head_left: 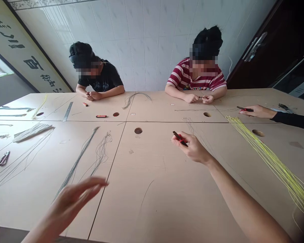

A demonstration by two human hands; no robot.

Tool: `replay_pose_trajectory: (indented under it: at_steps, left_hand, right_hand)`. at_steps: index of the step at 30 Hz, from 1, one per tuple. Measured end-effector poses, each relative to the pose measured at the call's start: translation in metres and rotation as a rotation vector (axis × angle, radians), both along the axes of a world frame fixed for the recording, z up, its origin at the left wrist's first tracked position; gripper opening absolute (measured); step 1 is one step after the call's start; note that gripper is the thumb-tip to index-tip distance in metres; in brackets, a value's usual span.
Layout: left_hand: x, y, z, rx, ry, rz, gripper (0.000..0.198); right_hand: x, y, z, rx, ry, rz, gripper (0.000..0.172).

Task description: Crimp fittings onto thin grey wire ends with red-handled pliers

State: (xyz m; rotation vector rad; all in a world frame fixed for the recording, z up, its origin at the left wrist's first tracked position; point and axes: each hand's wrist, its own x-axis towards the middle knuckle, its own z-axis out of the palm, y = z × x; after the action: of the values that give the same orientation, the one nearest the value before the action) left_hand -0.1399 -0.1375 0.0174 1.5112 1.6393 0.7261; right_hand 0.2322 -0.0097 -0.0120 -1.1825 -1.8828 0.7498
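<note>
My right hand [195,148] is closed around a small black-and-red tool [180,139] over the middle of the table. The tool's dark tip points up and left; its exact kind is not clear. My left hand [71,199] is stretched out low on the left, slightly blurred, with fingers extended and nothing in them. It is nearest to a grey-green bundle of wires [77,160] and a looser bunch of thin wires [101,152] just beyond it. A short thin wire [146,193] lies on the table between my hands.
Yellow wires [263,152] stretch along the right, near a co-worker's hand [257,111] holding a similar tool. Two people sit across the table [167,209]. Pliers [4,158], a metal ruler [68,111] and a red-and-black tool [101,116] lie leftward. Round holes [138,130] pierce the tabletop.
</note>
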Motion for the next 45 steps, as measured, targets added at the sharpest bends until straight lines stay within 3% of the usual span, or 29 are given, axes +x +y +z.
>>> replay_pose_trajectory:
  at_steps: [2, 5, 7, 10, 16, 29, 32, 38, 45]
  left_hand:
    - [0.038, 0.045, 0.005, 0.062, -0.089, -0.091, 0.022]
    - [0.101, 0.096, -0.001, -0.023, -0.398, -0.228, 0.025]
    - [0.132, 0.111, -0.01, -0.155, -0.565, -0.336, 0.025]
    - [0.153, 0.116, -0.021, -0.335, -0.752, -0.433, 0.028]
    - [0.154, 0.113, -0.024, -0.457, -0.865, -0.402, 0.017]
    - [0.153, 0.115, -0.034, -0.512, -0.867, -0.379, 0.012]
    - [0.153, 0.115, -0.035, -0.491, -0.839, -0.36, 0.014]
    - [0.159, 0.114, -0.038, -0.335, -0.837, -0.204, 0.016]
    - [0.175, 0.108, -0.037, 0.104, -0.766, -0.142, 0.012]
  right_hand:
    - [-0.004, -0.009, 0.007, -0.017, 0.002, 0.064, 0.02]
    - [-0.009, -0.019, 0.015, -0.022, -0.016, 0.123, 0.02]
    - [-0.01, -0.023, 0.019, 0.0, -0.051, 0.15, 0.02]
    - [-0.011, -0.024, 0.02, 0.038, -0.111, 0.19, 0.016]
    - [-0.009, -0.021, 0.016, 0.079, -0.147, 0.228, 0.011]
    - [-0.012, -0.017, 0.008, 0.102, -0.183, 0.222, 0.008]
    - [-0.013, -0.019, 0.004, 0.093, -0.145, 0.162, 0.007]
    - [-0.032, -0.038, -0.014, -0.176, 0.338, -0.046, 0.021]
    - [-0.058, -0.048, -0.017, -0.483, 0.757, -0.09, 0.032]
